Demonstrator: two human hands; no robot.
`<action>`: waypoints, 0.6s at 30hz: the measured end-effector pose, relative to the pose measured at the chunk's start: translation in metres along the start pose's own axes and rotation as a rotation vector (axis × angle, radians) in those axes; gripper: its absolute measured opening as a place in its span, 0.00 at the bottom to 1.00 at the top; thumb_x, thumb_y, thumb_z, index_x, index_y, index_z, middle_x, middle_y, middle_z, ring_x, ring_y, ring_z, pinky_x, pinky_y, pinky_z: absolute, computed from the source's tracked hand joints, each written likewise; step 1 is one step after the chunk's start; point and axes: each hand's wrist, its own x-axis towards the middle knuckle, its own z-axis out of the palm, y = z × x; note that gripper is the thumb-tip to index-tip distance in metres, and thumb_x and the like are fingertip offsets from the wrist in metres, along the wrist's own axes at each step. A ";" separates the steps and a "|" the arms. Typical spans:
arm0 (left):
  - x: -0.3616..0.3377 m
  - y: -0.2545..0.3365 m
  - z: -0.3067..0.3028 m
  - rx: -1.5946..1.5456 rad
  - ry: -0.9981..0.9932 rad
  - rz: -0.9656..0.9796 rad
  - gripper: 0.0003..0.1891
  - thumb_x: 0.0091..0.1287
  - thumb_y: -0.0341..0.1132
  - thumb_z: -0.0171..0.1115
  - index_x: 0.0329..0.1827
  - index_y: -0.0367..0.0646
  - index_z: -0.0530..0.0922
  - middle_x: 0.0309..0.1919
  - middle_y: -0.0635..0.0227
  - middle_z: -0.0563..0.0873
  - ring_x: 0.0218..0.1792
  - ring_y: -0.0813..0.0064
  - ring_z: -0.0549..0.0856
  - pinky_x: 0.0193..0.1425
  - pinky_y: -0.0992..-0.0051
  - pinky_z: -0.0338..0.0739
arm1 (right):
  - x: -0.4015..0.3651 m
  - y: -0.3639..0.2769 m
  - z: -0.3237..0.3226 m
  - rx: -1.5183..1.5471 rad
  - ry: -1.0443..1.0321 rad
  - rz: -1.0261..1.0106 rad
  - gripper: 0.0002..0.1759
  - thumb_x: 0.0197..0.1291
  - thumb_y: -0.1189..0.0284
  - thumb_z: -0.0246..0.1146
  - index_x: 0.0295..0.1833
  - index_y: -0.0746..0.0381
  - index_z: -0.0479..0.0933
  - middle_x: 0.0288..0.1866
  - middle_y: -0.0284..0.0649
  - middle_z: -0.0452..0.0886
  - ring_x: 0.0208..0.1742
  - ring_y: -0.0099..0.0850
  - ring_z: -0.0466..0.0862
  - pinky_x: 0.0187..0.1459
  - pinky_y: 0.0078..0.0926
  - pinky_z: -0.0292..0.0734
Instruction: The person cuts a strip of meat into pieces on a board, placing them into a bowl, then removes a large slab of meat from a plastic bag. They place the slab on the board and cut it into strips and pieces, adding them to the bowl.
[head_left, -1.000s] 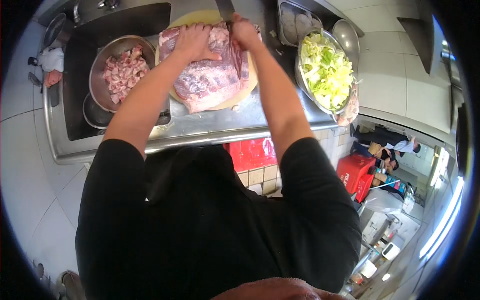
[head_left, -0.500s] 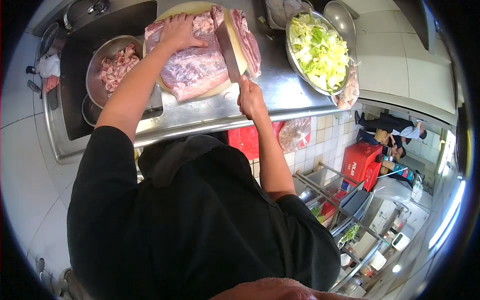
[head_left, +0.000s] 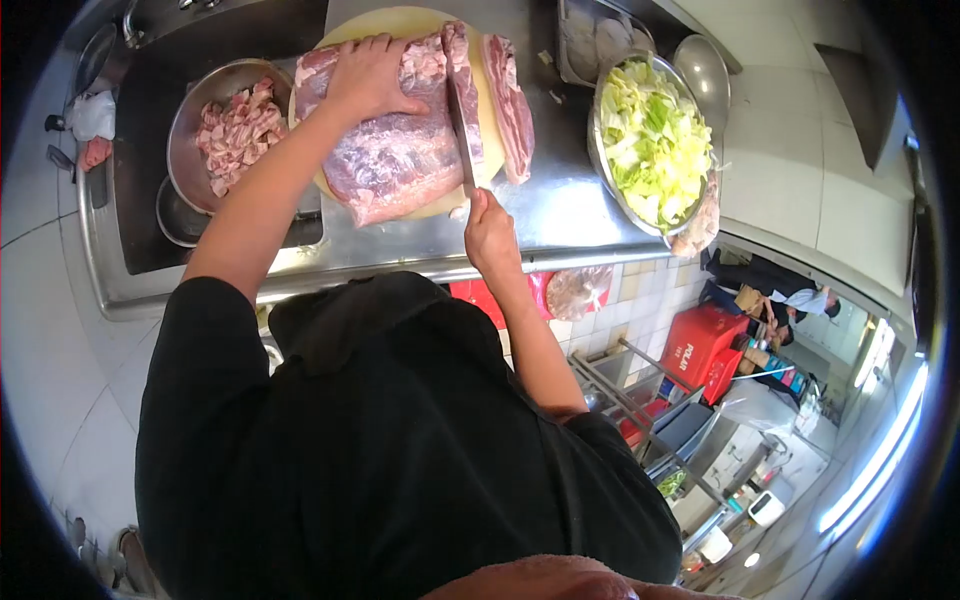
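Note:
My left hand point(head_left: 375, 82) lies flat with fingers spread on a large slab of raw meat point(head_left: 390, 165), which looks like pork belly. A round yellowish cutting board point(head_left: 345, 28) is under the slab. In my right hand point(head_left: 491, 238) is the handle of a kitchen knife point(head_left: 466, 150), its blade set in the slab near the right edge. Right of the blade, a narrow strip of meat point(head_left: 459, 62) stands along the cut. Another cut strip point(head_left: 509, 108) lies apart from it, at the board's right side.
Left, a steel bowl point(head_left: 183, 150) holding meat pieces point(head_left: 240, 130) sits in the sink point(head_left: 140, 220). Right on the steel counter point(head_left: 565, 205) is a bowl of chopped leafy greens point(head_left: 657, 140), beside another metal bowl point(head_left: 703, 75). People point(head_left: 770, 290) are in the background.
My right hand has drawn the knife back toward me. The strip right of the blade shows more separately from the slab. My left hand stays on the meat; the view has shifted slightly.

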 end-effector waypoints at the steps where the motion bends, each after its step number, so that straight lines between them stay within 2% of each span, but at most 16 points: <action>1: 0.000 -0.001 0.000 0.004 -0.017 -0.008 0.61 0.42 0.66 0.82 0.79 0.44 0.69 0.74 0.51 0.75 0.77 0.50 0.70 0.81 0.48 0.60 | 0.016 -0.007 0.004 -0.003 0.010 -0.011 0.28 0.84 0.53 0.43 0.63 0.63 0.80 0.48 0.70 0.85 0.55 0.72 0.82 0.58 0.66 0.75; 5: 0.003 -0.001 0.000 0.000 -0.051 -0.025 0.61 0.41 0.66 0.82 0.77 0.40 0.69 0.71 0.50 0.77 0.75 0.50 0.73 0.79 0.48 0.61 | 0.099 -0.055 0.022 -0.083 0.027 -0.077 0.29 0.83 0.53 0.44 0.60 0.65 0.80 0.48 0.70 0.85 0.54 0.71 0.83 0.58 0.65 0.77; 7: 0.002 -0.003 -0.001 -0.013 -0.069 -0.021 0.61 0.40 0.66 0.82 0.75 0.38 0.71 0.69 0.51 0.78 0.74 0.50 0.74 0.78 0.48 0.62 | 0.139 -0.073 0.031 0.007 0.122 -0.203 0.30 0.83 0.52 0.42 0.59 0.64 0.81 0.48 0.71 0.85 0.54 0.70 0.83 0.58 0.64 0.77; 8: 0.000 -0.003 -0.002 -0.026 -0.083 -0.012 0.60 0.40 0.66 0.82 0.74 0.38 0.71 0.69 0.51 0.79 0.73 0.50 0.74 0.78 0.48 0.62 | 0.154 -0.079 0.034 -0.031 0.128 -0.203 0.30 0.83 0.52 0.42 0.59 0.64 0.82 0.48 0.70 0.85 0.54 0.70 0.84 0.59 0.63 0.77; 11: 0.004 -0.006 -0.001 -0.037 -0.039 0.017 0.58 0.40 0.66 0.83 0.72 0.37 0.73 0.67 0.51 0.79 0.72 0.49 0.75 0.78 0.49 0.62 | 0.200 -0.104 0.029 -0.054 0.154 -0.282 0.31 0.83 0.52 0.41 0.57 0.65 0.82 0.48 0.69 0.85 0.54 0.69 0.84 0.60 0.61 0.77; 13: 0.003 -0.007 -0.004 -0.034 -0.045 0.022 0.57 0.40 0.65 0.83 0.70 0.37 0.74 0.67 0.50 0.79 0.73 0.49 0.75 0.79 0.49 0.62 | 0.226 -0.101 0.022 0.043 0.141 -0.390 0.31 0.83 0.53 0.41 0.55 0.66 0.82 0.50 0.69 0.85 0.55 0.68 0.84 0.60 0.60 0.77; 15: -0.003 -0.006 -0.004 -0.041 0.016 0.040 0.56 0.42 0.65 0.83 0.70 0.38 0.74 0.68 0.50 0.78 0.73 0.49 0.74 0.79 0.49 0.61 | 0.249 -0.090 0.012 0.095 0.113 -0.382 0.33 0.83 0.53 0.42 0.50 0.69 0.83 0.45 0.68 0.85 0.52 0.65 0.85 0.56 0.57 0.79; 17: -0.002 -0.005 -0.008 -0.034 0.055 0.046 0.55 0.43 0.65 0.83 0.71 0.38 0.74 0.69 0.50 0.78 0.74 0.49 0.73 0.80 0.49 0.61 | 0.243 -0.074 0.005 0.043 0.251 -0.645 0.34 0.83 0.51 0.44 0.48 0.72 0.83 0.44 0.67 0.85 0.53 0.61 0.87 0.57 0.53 0.78; 18: -0.002 -0.004 -0.008 -0.028 0.060 0.039 0.55 0.43 0.65 0.83 0.71 0.38 0.74 0.69 0.49 0.78 0.75 0.49 0.73 0.81 0.49 0.60 | 0.223 -0.068 0.001 0.102 0.248 -0.570 0.34 0.83 0.51 0.44 0.48 0.73 0.82 0.45 0.68 0.85 0.54 0.61 0.87 0.58 0.52 0.78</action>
